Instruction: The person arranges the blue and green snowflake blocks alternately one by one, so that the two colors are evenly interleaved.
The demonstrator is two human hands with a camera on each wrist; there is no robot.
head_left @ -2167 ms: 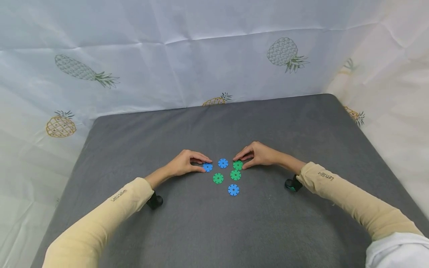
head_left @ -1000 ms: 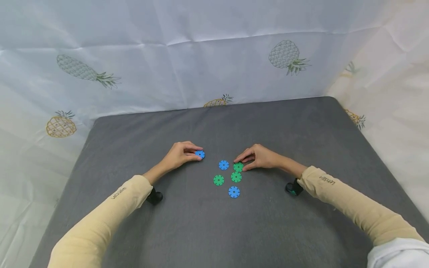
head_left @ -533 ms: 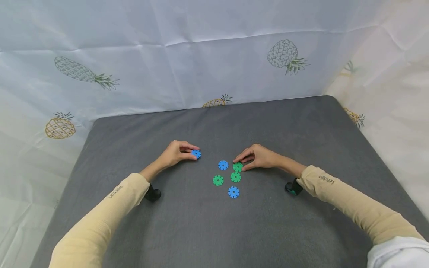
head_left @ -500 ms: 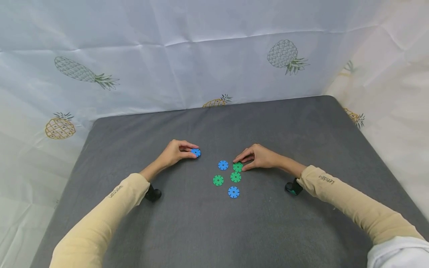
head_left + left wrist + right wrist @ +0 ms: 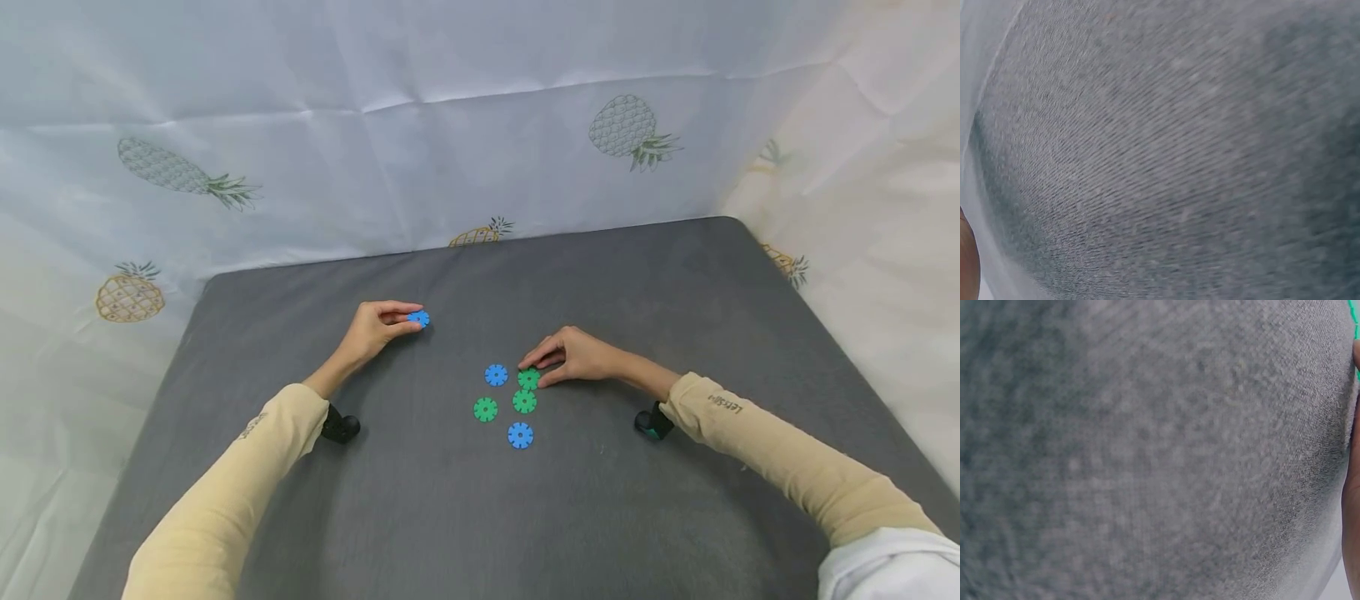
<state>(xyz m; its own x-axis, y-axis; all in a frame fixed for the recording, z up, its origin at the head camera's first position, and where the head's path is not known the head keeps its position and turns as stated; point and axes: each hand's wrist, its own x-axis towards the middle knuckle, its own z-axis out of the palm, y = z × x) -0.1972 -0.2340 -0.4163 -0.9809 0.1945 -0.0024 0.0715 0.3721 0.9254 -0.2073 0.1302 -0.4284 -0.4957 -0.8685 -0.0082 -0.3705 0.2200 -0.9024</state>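
Observation:
In the head view my left hand [image 5: 371, 329] pinches a blue notched disc [image 5: 420, 318] between thumb and fingers, at the left and farther back than the other discs. My right hand [image 5: 581, 355] has thumb and fingertips at the edges of a green notched disc [image 5: 528, 379]. Right below that one, a second green disc [image 5: 524, 402] meets its edge. Another blue disc [image 5: 496, 375] and a green disc [image 5: 485, 409] lie to the left, and one more blue disc [image 5: 521, 435] lies nearest to me. The wrist views catch only slivers of the hands.
A grey cloth [image 5: 450, 517] covers the table under everything. White curtains [image 5: 420, 167] with pineapple prints hang along its back and sides. Dark wrist cameras [image 5: 342, 425] sit under both sleeve cuffs.
My left hand has carried the blue disc away from the group, back and to the left. My right hand has stayed at the green disc, and the other discs lie as before.

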